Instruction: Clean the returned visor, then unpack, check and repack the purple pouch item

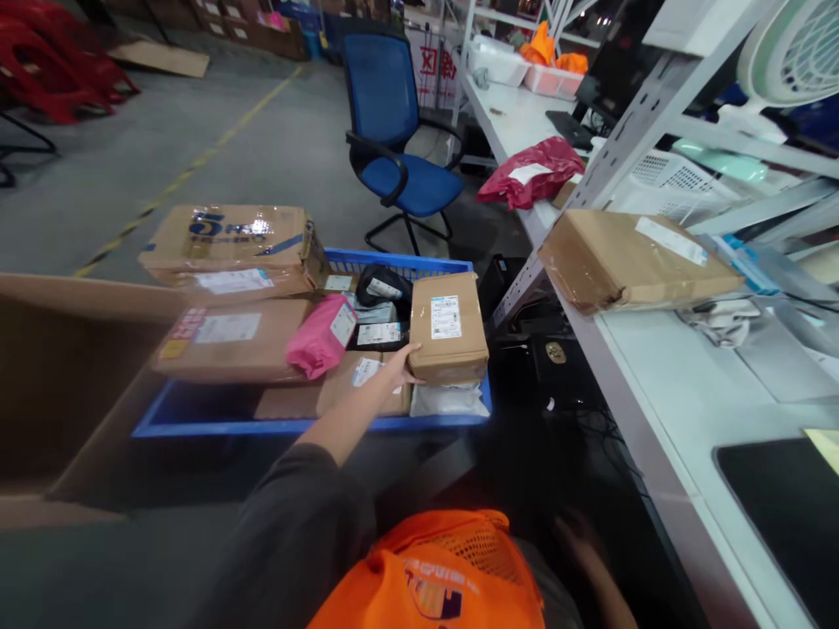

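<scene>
While the surface point(662, 367) ran down the right of the frame under a sealed carton point(646, 258), the blue crate point(288, 428) filled the middle, beside an open carton point(72, 301) at the left edge, its contents unreadable. A printed box point(236, 240) and a labelled box point(275, 336) occupied the crate's left end; black parcels point(384, 286), a pink parcel point(321, 339) and a white bag point(449, 401) sat farther right. Above the bag was the tan box point(446, 328), its near left corner gripped by the left hand point(397, 367); whether raised or resting, I couldn't tell. Handling seemed partway: one box was grasped, the other parcels unheld. Blurred at lower right of centre, the right hand point(577, 537) couldn't be read as wide or narrow.
</scene>
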The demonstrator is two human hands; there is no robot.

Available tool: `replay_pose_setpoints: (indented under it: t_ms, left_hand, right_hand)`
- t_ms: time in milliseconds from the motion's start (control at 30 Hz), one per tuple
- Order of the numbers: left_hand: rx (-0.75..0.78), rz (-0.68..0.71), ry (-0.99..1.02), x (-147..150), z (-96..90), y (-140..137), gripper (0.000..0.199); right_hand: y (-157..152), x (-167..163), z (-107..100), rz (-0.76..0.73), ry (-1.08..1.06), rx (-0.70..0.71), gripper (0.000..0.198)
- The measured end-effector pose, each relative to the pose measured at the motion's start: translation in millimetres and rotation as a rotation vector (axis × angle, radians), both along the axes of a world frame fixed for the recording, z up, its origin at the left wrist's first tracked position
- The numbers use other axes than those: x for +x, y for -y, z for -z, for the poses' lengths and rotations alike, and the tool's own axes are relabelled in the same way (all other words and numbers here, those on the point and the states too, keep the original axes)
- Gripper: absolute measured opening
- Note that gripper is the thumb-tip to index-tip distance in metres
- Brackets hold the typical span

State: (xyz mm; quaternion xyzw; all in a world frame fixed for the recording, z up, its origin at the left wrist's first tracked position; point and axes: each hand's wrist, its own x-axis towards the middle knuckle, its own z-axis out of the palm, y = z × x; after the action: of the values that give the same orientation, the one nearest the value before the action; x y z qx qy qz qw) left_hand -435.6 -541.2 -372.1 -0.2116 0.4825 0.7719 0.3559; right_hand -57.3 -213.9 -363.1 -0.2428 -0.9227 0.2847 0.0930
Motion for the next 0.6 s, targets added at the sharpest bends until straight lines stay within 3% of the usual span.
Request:
replay_pose_setpoints:
  t_ms: [100, 167, 267, 367, 467, 600]
  left_hand:
    - [0.057, 0.031, 0.001, 4, 7.7, 7, 0.04]
    - [0.065, 0.053, -0.001, 7, 15.2, 9, 0.038]
    - [0.068, 0.075, -0.022, 10, 24.5, 10, 0.034]
    - [0.085, 0.083, -0.058, 12, 28.3, 12, 0.035]
    - [0.083, 0.076, -0.087, 13, 27.4, 15, 0.04]
    - [0.057, 0.049, -0.145, 19, 16.7, 18, 0.053]
  right_hand:
    - [-13, -49, -3, -0.027, 0.018, -0.129, 0.056]
    - [-5, -95, -6, -0.073, 0.01, -0.196, 0.063]
    - [30, -171, -7, -0.189, -0.007, -0.27, 0.076]
    - [74, -228, -3, -0.287, 0.001, -0.324, 0.078]
    - [103, -252, 1, -0.322, -0.013, -0.319, 0.093]
    - [112, -246, -7, -0.368, -0.034, -0.281, 0.102]
